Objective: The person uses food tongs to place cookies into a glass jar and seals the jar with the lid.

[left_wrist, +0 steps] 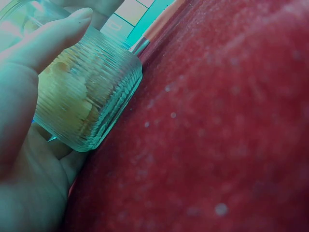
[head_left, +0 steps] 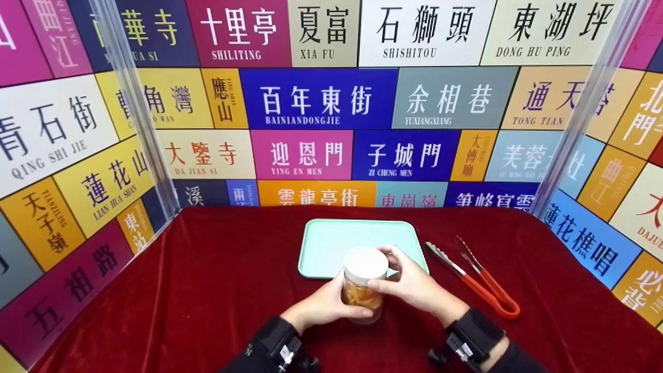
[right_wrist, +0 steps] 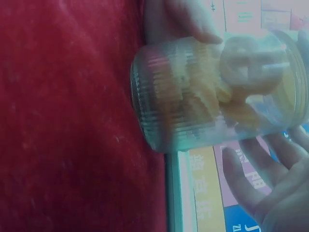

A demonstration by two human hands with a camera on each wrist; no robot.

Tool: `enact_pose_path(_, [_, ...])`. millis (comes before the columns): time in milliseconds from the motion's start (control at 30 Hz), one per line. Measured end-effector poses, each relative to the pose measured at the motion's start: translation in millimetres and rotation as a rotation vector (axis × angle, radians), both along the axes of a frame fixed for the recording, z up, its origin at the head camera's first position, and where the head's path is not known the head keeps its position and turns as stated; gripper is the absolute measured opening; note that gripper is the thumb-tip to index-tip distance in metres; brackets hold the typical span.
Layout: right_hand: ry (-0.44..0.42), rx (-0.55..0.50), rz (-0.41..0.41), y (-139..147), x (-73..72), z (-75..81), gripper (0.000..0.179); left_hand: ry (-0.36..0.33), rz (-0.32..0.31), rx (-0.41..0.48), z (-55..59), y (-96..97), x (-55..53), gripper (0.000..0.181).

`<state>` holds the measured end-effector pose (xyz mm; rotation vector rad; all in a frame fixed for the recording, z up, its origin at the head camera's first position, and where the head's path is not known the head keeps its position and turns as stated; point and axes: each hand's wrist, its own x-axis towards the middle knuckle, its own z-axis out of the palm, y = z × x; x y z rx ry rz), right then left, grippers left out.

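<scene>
A ribbed clear jar (head_left: 361, 294) with a white lid (head_left: 366, 264) stands upright on the red cloth, several yellowish-orange pieces inside it. My left hand (head_left: 327, 305) grips the jar's body low down, thumb across the near side. Up at the lid, my right hand (head_left: 409, 282) holds the rim with thumb in front and fingers behind. In the left wrist view the jar's ribbed base (left_wrist: 113, 101) is right at the cloth. The right wrist view has the jar (right_wrist: 193, 96) lying sideways in the picture, right-hand fingers (right_wrist: 241, 179) near its lid end.
Behind the jar lies a mint-green tray (head_left: 326, 243). Tongs with red handles (head_left: 492, 290) rest on the cloth to the right of the tray. Printed panels (head_left: 321, 98) with street names surround the table (head_left: 207, 290) at the back and sides.
</scene>
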<state>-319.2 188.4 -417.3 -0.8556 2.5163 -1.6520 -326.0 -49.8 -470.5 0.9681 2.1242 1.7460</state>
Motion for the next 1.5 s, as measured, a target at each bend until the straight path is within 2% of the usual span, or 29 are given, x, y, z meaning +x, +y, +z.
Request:
enact_pose_path(100, [-0.013,-0.008,-0.028,-2,1.6,0.2,0.075,0.001,-0.004,0.003,0.5,-0.1,-0.2,0.084])
enact_pose_path(300, [-0.012,-0.014,-0.014,-1,2.8,0.8,0.077,0.007,-0.012,0.009,0.8,0.1,-0.4,0.084])
enact_pose_path(533, [0.000,0.009,0.082,1,2.7,3.3,0.084,0.012,-0.018,0.009,-0.4,0.1,-1.5,0.084])
enact_pose_path(667, [-0.020,-0.038,0.143,5,1.0,3.6,0.085,0.007,-0.019,0.010,-1.0,0.3,-1.7,0.084])
enact_pose_path(867, [-0.057,-0.091,0.169,10,-2.6,1.6,0.076,-0.024,-0.019,0.016,-1.1,0.8,-1.7,0.084])
enact_pose_path(1300, [-0.062,-0.092,0.178,10,-4.4,-0.6,0.072,-0.006,-0.015,0.019,-0.3,1.0,-1.3,0.083])
enact_pose_path(1500, [-0.053,-0.073,0.156,10,-4.1,-0.3,0.072,-0.004,-0.014,0.013,-0.3,0.6,-1.5,0.083])
